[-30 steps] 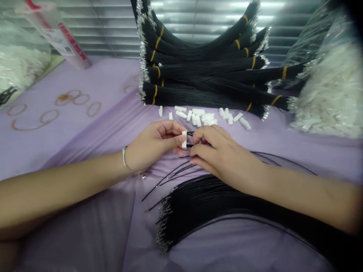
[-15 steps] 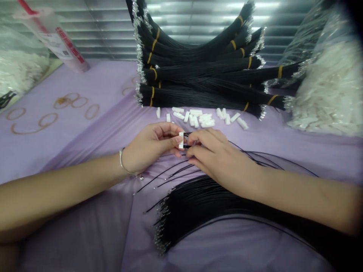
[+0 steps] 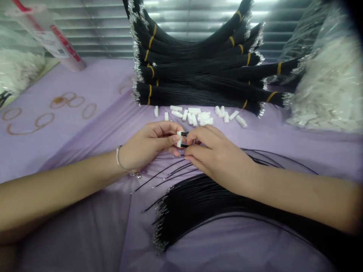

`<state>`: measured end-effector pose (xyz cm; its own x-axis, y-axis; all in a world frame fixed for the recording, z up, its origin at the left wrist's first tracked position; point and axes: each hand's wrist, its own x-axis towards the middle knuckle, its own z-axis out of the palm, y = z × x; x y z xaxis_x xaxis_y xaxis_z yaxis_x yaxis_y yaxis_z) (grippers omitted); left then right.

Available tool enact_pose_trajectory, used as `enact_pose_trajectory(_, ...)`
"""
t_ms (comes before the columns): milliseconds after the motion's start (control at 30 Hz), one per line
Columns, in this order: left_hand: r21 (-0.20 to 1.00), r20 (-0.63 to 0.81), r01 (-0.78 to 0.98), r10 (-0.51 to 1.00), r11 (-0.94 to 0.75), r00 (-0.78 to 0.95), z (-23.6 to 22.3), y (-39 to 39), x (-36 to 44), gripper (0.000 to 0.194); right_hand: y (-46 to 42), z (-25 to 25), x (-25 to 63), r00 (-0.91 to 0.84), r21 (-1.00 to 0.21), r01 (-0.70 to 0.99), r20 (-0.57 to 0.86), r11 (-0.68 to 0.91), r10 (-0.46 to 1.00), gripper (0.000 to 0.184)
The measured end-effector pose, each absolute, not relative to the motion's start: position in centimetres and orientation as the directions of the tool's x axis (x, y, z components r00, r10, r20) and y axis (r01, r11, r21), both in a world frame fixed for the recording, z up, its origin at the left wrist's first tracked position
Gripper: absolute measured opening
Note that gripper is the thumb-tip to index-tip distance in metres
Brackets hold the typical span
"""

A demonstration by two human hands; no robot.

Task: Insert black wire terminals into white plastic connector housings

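Note:
Between the thumb and fingers of my left hand [image 3: 154, 141] is a small white connector housing [image 3: 179, 139], held upright. Several black wires [image 3: 184, 146] run from its right side into my right hand [image 3: 218, 151], whose fingers are pinched on them close to the housing. How far the wire ends sit in the housing is too small to tell. Below my hands lies a thick loose bundle of black wires [image 3: 195, 204] with silvery terminals at its left end. A few single wires [image 3: 160, 172] stray from it under my right hand.
Loose white housings [image 3: 202, 118] lie beyond my hands, before stacked black wire bundles [image 3: 195, 71] tied with yellow bands. A clear bag of white pieces [image 3: 326, 98] stands right. Rubber bands [image 3: 68, 100] and a drink cup [image 3: 53, 41] are at left.
The whole view has shifted slightly, so everything sits a little further left and up. My hands keep the same hold on the housing and the wires.

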<state>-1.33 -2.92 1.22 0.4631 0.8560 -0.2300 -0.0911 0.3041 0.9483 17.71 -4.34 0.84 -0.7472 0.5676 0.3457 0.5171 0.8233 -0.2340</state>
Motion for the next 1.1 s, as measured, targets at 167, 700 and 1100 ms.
enact_pose_trajectory(167,0.942,-0.237,-0.097,0.840,0.322,0.487,1.2,-2.8,-1.3,0.005,-4.8,1.5,17.1,-0.772,-0.094,0.568,0.283,0.817,0.569,0.024)
enact_pose_trajectory(700,0.956,-0.218,-0.080,0.868,0.281,0.446,0.9,-2.8,-1.4,0.013,-4.7,0.9,17.1,-0.726,-0.211,0.581,0.304,0.786,0.617,0.016)
enact_pose_trajectory(1100,0.968,-0.228,-0.003,0.878,0.252,0.421,1.0,-3.0,-1.6,0.015,-3.5,1.3,18.1,-0.543,-0.661,0.450,0.332,0.601,0.772,0.004)
